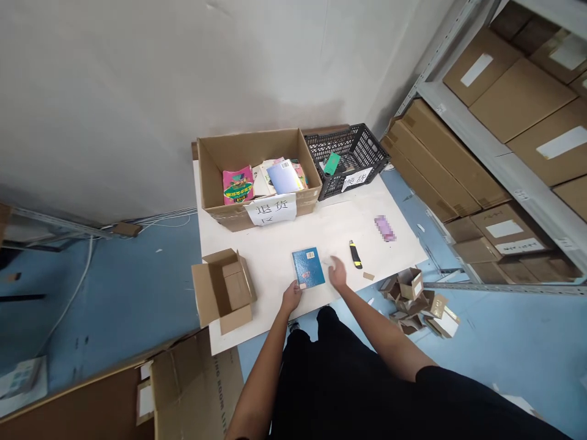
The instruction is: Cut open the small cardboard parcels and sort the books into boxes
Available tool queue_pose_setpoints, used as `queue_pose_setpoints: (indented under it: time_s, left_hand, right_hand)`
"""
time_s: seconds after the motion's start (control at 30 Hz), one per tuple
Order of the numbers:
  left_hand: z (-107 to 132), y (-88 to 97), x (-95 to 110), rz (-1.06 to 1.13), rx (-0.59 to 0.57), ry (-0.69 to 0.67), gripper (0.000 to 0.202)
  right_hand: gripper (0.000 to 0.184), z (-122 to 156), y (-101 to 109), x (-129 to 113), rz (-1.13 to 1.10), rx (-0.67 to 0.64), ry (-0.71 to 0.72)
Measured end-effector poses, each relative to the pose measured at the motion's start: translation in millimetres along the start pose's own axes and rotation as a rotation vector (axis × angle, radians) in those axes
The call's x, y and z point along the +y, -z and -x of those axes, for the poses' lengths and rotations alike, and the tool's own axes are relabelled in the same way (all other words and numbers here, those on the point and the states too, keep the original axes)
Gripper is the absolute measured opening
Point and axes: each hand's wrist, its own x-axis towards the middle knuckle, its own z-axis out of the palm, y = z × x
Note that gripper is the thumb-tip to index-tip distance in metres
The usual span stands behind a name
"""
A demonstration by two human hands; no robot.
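Note:
A blue book (308,267) with a barcode label lies flat on the white table (284,244), back cover up. My left hand (291,297) grips its near left corner with curled fingers. My right hand (338,272) hovers just right of the book, fingers loosely apart and slightly blurred, holding nothing. A yellow and black box cutter (354,254) lies a little further right of that hand. A small open cardboard box (224,290) stands empty at the table's left edge.
At the back stand a large open carton of books (257,177) and a black plastic crate (346,156), both with paper labels. A pixelated purple item (384,228) lies on the right. Small empty boxes (419,302) litter the blue floor; shelves of cartons (495,146) rise at right.

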Motion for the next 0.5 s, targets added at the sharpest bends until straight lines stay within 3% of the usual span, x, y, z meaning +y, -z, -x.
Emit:
queue_pose_setpoints:
  time_s: [0.07, 0.13, 0.27, 0.5]
  left_hand:
    - [-21.2, -10.2, 3.8, 0.005, 0.010, 0.084, 0.050]
    - [-37.7, -15.8, 6.2, 0.012, 0.021, 0.133, 0.043]
    - [-56.2, -18.8, 8.3, 0.071, 0.030, 0.234, 0.026]
    - [-58.8, -23.8, 19.1, 0.209, 0.053, 0.358, 0.032]
  right_hand:
    - [0.079, 8.7, -15.0, -6.8, 0.161, -0.284, 0.218]
    - [0.090, 16.3, -29.4, -9.7, 0.319, -0.461, 0.279]
    - [0.101, 19.1, -44.3, -3.4, 0.392, -0.509, 0.251]
    - [0.104, -11.7, -33.2, 23.3, 0.083, -0.670, 0.324]
